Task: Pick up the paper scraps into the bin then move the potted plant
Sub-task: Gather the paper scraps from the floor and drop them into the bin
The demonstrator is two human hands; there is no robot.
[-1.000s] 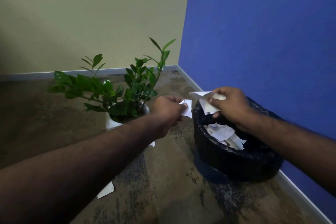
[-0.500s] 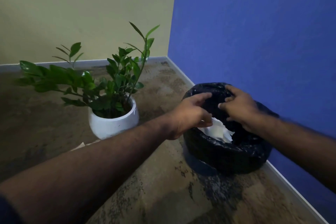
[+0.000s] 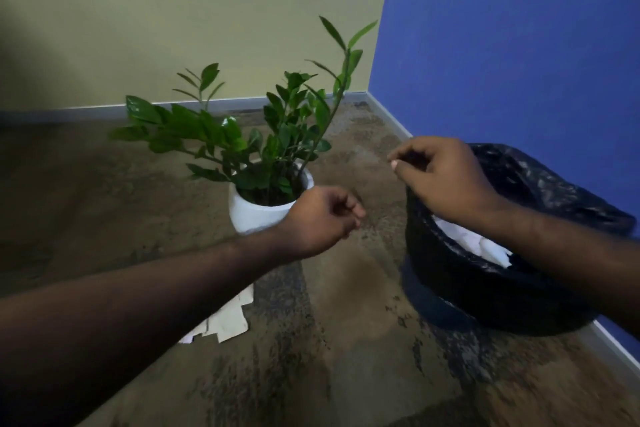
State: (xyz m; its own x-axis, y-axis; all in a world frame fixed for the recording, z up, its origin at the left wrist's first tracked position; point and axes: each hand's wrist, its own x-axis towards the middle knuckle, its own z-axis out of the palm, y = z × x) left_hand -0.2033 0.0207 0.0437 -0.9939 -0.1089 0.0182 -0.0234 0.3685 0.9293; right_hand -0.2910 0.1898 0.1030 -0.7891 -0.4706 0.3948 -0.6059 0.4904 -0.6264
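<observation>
Corner of a room: mottled brown floor, yellow-green wall at the back, blue wall on the right. Paper scraps — a small overlapping cluster — lie on the floor, partly hidden under the left forearm. More white paper sits inside the bin, which is lined with a black bag and stands against the blue wall. The potted plant, green leaves in a white round pot, stands on the floor left of the bin, apart from it. Left hand hovers in front of the pot's right edge, fingers loosely curled, nothing held. Right hand is above the bin's near-left rim, thumb and forefinger tips close together — cannot tell whether they pinch anything; no paper visible between them.
</observation>
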